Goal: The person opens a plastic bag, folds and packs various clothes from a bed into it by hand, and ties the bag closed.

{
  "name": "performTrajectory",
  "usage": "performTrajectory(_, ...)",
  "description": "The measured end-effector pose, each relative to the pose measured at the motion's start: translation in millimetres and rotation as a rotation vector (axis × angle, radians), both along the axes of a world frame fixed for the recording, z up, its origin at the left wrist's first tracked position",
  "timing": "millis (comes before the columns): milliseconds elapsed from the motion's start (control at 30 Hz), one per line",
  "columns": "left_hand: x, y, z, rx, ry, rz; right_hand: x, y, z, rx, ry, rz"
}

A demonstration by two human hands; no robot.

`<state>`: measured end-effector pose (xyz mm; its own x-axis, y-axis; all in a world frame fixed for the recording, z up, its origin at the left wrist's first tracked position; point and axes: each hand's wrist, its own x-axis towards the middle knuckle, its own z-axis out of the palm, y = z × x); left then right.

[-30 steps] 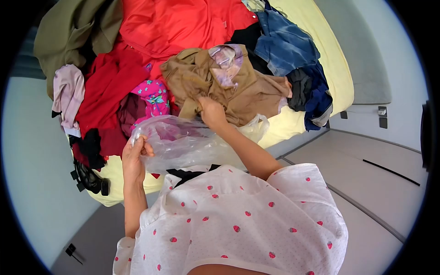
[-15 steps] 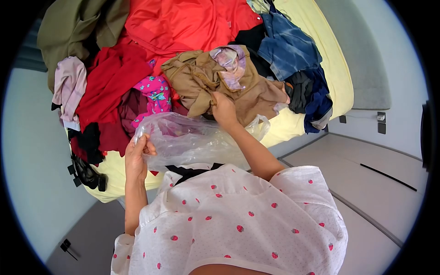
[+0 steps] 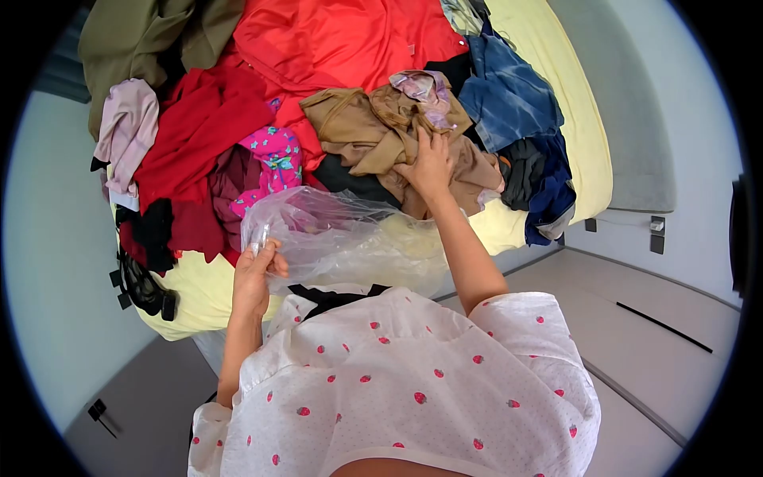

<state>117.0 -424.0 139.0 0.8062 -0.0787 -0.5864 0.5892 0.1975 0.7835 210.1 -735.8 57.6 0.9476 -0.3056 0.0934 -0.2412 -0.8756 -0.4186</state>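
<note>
My left hand [image 3: 258, 270] is closed on the edge of a clear plastic bag [image 3: 342, 238], which sags across the front of the bed. On a crumpled brown garment [image 3: 350, 131] rests my right hand [image 3: 431, 163], thumb and fingers spread over the cloth. A lilac patterned piece of cloth [image 3: 429, 95] lies on top of the brown garment, just beyond my right fingertips. Dark fabric [image 3: 358, 181] shows between the brown garment and the bag. Left of it is a bright pink garment with a star-like print [image 3: 274, 159].
Clothes are heaped over the bed's pale yellow sheet [image 3: 588, 143]: a large red garment [image 3: 334, 40], a dark red one [image 3: 199, 119], a pale pink one [image 3: 131, 119], olive cloth [image 3: 127, 48] and blue denim [image 3: 513, 95]. A grey headboard [image 3: 628, 119] stands at right.
My right hand has let go of its bunched hold on the brown garment and moved up and right, now spread on it. More dark fabric shows beneath. My left hand still holds the bag.
</note>
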Motion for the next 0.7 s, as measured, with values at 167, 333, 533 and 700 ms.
performTrajectory(167, 4, -1, 1, 0.008, -0.016, -0.002, 2, 8, -24, -0.145, 0.130, 0.207)
performTrajectory(333, 9, -5, 5, 0.025, -0.029, -0.028, 30, 10, -36, 0.586, 0.250, 0.072)
performTrajectory(533, 8, -1, 9, 0.014, -0.015, -0.008, 28, -23, 21, 0.509, 0.236, -0.282)
performTrajectory(700, 4, 5, 6, 0.016, -0.011, 0.013, 34, -76, -54, 0.099, -0.014, -0.259)
